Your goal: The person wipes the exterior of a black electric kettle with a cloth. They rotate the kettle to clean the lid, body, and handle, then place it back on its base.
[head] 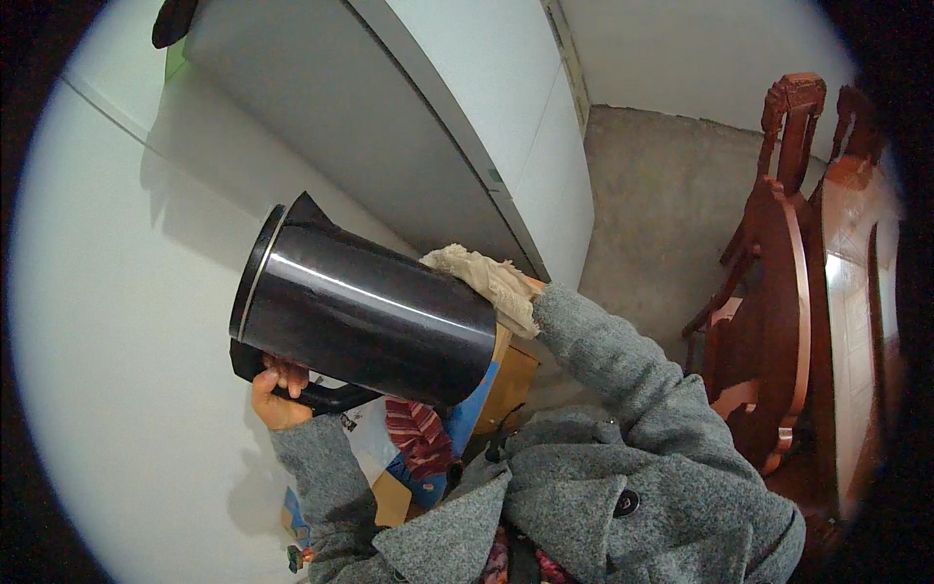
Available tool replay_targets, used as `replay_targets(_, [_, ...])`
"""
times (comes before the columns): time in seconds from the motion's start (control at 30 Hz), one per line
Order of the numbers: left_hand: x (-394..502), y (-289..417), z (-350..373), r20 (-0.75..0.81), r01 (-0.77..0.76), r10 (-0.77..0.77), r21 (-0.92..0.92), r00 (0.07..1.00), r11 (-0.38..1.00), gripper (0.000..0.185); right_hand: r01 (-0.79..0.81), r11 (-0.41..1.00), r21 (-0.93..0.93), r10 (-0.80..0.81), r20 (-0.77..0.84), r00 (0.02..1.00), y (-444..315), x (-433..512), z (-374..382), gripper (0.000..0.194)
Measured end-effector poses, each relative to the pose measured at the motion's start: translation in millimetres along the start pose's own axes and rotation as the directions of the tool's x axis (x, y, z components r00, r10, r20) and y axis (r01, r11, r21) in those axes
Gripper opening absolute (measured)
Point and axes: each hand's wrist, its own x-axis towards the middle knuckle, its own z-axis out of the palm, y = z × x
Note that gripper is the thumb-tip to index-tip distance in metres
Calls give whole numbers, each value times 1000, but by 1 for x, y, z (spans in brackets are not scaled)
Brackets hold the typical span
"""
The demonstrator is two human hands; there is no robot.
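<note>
A dark, glossy electric kettle is held up on its side in front of me, its lid and spout towards the left. My left hand grips the kettle's black handle from below. At the kettle's right side, a cream cloth lies against the body near the base. My right hand is mostly hidden behind the cloth and kettle, with only a bit of skin showing by the grey sleeve; the cloth covers its fingers.
A large grey-and-white cabinet or appliance stands beyond the kettle, beside a white wall. Carved wooden furniture is at the right on the concrete floor. Below the kettle are cardboard boxes and a striped red fabric.
</note>
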Motion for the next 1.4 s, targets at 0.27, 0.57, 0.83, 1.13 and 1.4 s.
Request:
replay_targets(0.27, [14, -11, 11, -432, -98, 187, 221, 882, 970, 27, -176, 958, 228, 168, 54, 984, -84, -9, 89, 42])
replay_targets(0.57, [38, -25, -33, -68, -192, 336, 708, 940, 680, 23, -20, 1000, 11, 20, 10, 1000, -51, -15, 119, 51])
replay_targets(0.83, [49, -50, -64, 44, -216, 212, 185, 976, 959, 32, 476, 501, -723, -620, 83, 780, -59, -30, 162, 71])
replay_targets(1.13, [38, -34, -18, -147, -172, 173, 19, 974, 985, 43, 506, 279, -816, -566, 286, 773, -12, -46, 117, 70])
replay_targets(1.4, [37, -61, -11, -335, -74, 125, 160, 934, 984, 34, 395, 721, -569, -478, 4, 878, -61, 21, 117, 80])
